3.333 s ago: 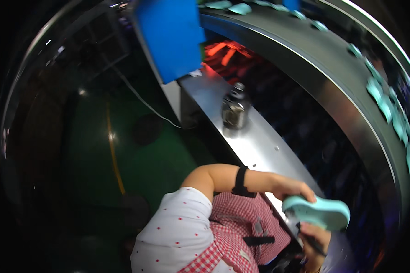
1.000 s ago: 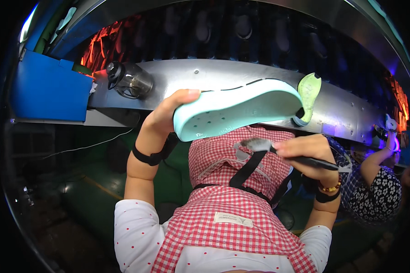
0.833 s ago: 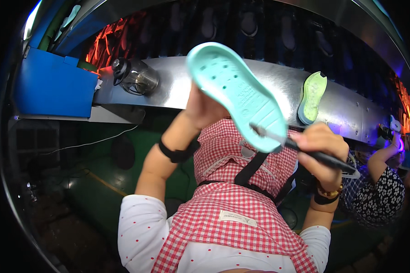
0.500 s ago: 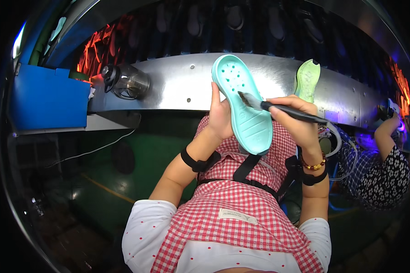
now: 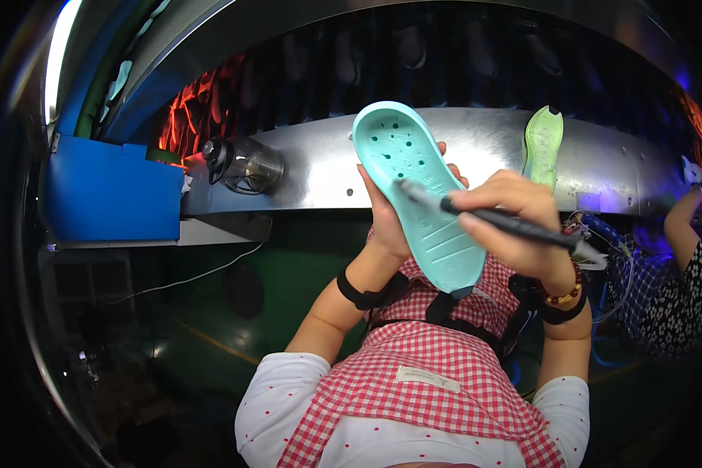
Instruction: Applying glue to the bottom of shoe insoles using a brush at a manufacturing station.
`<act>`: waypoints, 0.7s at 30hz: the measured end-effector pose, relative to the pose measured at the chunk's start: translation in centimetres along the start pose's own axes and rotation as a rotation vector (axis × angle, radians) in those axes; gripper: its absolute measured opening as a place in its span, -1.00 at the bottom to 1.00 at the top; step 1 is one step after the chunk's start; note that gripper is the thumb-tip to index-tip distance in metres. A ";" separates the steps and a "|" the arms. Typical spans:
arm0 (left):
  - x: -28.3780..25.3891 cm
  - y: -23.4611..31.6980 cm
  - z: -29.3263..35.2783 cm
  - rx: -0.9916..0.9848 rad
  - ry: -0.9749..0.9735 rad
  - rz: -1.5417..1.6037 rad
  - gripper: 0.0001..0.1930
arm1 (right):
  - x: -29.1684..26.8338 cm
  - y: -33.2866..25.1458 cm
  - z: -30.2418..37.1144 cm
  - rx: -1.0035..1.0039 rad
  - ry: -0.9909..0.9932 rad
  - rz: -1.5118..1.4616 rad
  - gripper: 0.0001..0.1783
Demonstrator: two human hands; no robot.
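Gripping teal shoe sole (image 5: 421, 199) upright, left hand (image 5: 390, 222) behind it; right hand (image 5: 515, 222) clasps black brush (image 5: 499, 222), tip touching sole.

A curved metal shelf (image 5: 476, 168) spans the view. Behind it runs a dark ribbed conveyor (image 5: 444, 62) with an orange-red glow (image 5: 199, 117) at its left end. A blue bin (image 5: 109, 191) sits at the left. The floor (image 5: 210, 327) below is dark green.

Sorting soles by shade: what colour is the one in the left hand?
Light teal, dotted with small holes: the shoe sole, clearest in the head view.
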State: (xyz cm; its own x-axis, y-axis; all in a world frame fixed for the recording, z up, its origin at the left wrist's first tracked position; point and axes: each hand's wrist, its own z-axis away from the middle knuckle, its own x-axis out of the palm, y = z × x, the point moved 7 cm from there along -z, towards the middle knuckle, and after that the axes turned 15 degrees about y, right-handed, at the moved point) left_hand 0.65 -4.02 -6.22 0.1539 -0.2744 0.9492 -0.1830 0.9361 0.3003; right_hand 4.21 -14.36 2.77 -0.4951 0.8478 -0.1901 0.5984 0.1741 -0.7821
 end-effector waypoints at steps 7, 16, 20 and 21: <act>-1.8 3.2 -0.3 0.195 0.297 -0.190 -0.12 | -0.3 0.6 0.5 0.168 -0.007 -0.062 -0.77; -0.4 6.3 -0.6 0.350 0.349 -0.269 -0.08 | -1.1 2.2 1.4 0.234 -0.048 -0.050 -0.76; 0.5 6.8 -0.4 0.301 0.167 -0.319 -0.07 | -0.1 0.7 2.4 0.137 -0.277 -0.240 -0.73; 0.7 7.1 -0.4 0.303 0.169 -0.318 -0.07 | -0.1 1.1 2.3 0.137 -0.280 -0.241 -0.73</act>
State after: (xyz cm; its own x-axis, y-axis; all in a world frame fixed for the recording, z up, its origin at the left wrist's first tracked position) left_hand -0.16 2.54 -3.50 0.3991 -0.4738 0.7850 -0.3730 0.6982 0.6110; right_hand 3.41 -15.41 0.57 -0.7752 0.6180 -0.1309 0.3636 0.2671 -0.8924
